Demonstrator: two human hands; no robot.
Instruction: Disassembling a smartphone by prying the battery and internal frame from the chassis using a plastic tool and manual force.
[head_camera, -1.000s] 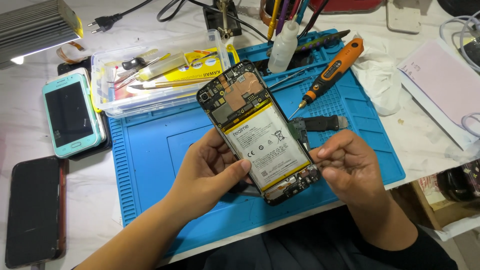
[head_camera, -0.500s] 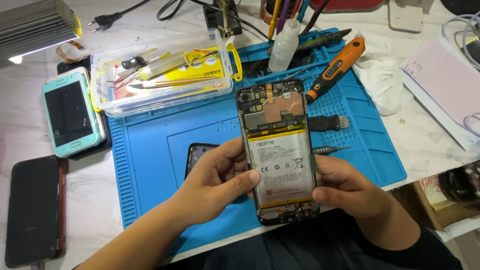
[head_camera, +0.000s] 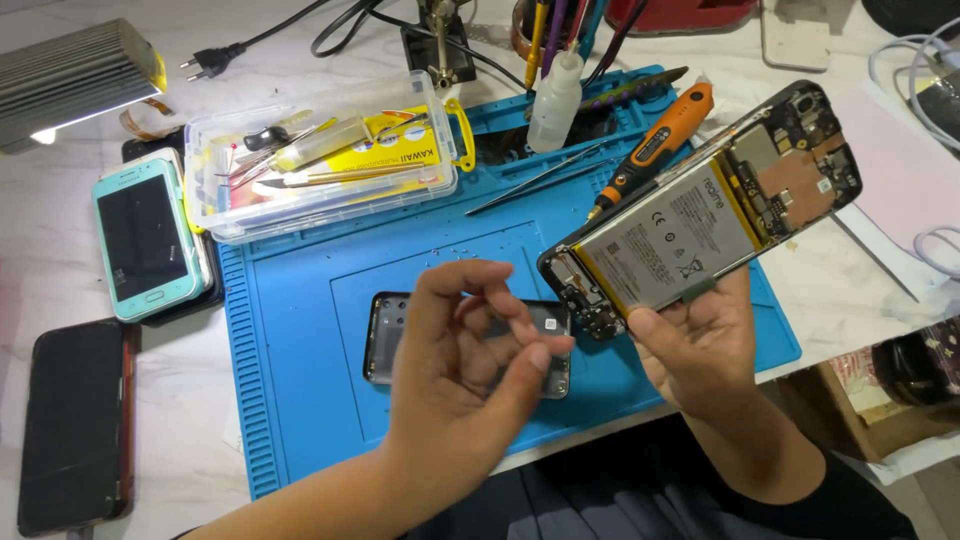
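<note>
Head camera: the right hand (head_camera: 700, 345) grips an opened smartphone (head_camera: 705, 210) from below, thumb and fingers closed on its lower edge, holding it tilted above the right side of a blue repair mat (head_camera: 300, 400), battery and circuit board facing up. The left hand (head_camera: 465, 370) hovers empty over the mat, fingers loosely curled with thumb and fingertips apart. Under it lies the phone's back cover (head_camera: 385, 335). An orange electric screwdriver (head_camera: 655, 145) rests beyond the phone; a clear plastic tool box (head_camera: 320, 165) sits at the mat's far left corner.
</note>
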